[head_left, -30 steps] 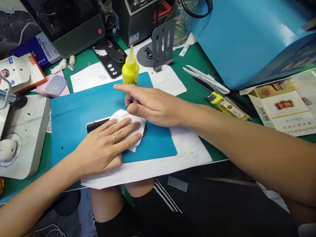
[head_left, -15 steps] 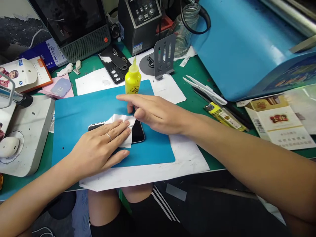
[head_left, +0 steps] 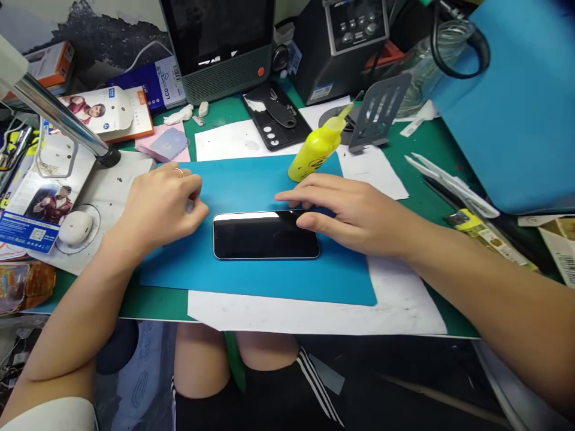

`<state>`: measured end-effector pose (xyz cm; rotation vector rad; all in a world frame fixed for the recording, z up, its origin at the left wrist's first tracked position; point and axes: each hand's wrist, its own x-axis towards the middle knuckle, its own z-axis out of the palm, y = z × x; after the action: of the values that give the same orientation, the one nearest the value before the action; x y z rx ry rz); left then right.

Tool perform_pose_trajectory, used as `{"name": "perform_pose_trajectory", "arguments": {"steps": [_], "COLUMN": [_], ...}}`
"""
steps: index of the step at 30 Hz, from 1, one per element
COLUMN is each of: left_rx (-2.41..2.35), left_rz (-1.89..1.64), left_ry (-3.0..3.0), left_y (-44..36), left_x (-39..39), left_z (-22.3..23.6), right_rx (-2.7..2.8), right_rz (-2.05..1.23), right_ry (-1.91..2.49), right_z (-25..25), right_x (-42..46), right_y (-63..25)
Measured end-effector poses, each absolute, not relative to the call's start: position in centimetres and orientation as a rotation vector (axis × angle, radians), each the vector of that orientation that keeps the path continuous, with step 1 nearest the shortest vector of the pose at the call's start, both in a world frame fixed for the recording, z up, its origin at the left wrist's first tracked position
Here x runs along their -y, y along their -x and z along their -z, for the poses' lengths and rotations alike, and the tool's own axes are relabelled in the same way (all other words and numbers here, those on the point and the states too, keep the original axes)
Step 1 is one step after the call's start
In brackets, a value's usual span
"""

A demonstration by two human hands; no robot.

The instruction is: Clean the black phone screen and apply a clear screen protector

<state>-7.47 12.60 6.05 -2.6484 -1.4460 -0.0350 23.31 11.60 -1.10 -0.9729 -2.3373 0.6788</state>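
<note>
A smartphone [head_left: 265, 236] with a dark, glossy screen lies face up on the blue mat [head_left: 251, 287]. My right hand [head_left: 348, 209] hovers over or touches its upper right edge, with the fingers stretched out and apart. To the left of the phone, my left hand [head_left: 162, 200] is curled closed above the mat's left side; whatever its fingers hold is hidden. The white tissue is out of sight. Just behind my right fingers stands a yellow squeeze bottle [head_left: 314, 149] with a thin nozzle.
A black phone back cover [head_left: 276, 117] lies behind the mat, beside a grey metal stand [head_left: 381, 111]. White tweezers [head_left: 453, 185] rest at the right near a blue machine [head_left: 507, 108]. On the left are a lamp base [head_left: 112, 185] and boxes [head_left: 108, 111].
My left hand has left the phone and moved left, closing; the white tissue beneath it is gone from view, baring the screen. My right hand stays near the phone's right end. The view has turned left.
</note>
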Motion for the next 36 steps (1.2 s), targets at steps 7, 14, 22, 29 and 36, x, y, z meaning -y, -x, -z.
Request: {"name": "perform_pose_trajectory", "arguments": {"steps": [7, 14, 22, 29, 36], "left_rx": [1.186, 1.286, 1.364, 1.557, 1.535], "left_rz": [-0.158, -0.097, -0.282, -0.529, -0.47], "left_ry": [2.989, 3.083, 3.091, 3.102, 3.131], "left_y": [7.8, 8.1, 8.5, 8.1, 7.8], "left_x": [-12.9, -13.4, -12.9, -12.6, -12.1], "left_z": [-6.1, -6.2, -6.4, -6.8, -6.3], "right_rx": [2.314, 2.394, 2.74, 2.624, 2.663], "right_rz": [-0.686, -0.492, -0.315, -0.556, -0.302], "right_ry": [0.969, 0.861, 0.885, 1.033, 0.886], "right_z": [1.4, 0.8, -3.0, -2.5, -0.5], "right_x": [-11.7, -11.6, -10.1, -11.3, -11.3], "right_y": [-22.9, -22.6, -16.8, -13.4, -13.2]}}
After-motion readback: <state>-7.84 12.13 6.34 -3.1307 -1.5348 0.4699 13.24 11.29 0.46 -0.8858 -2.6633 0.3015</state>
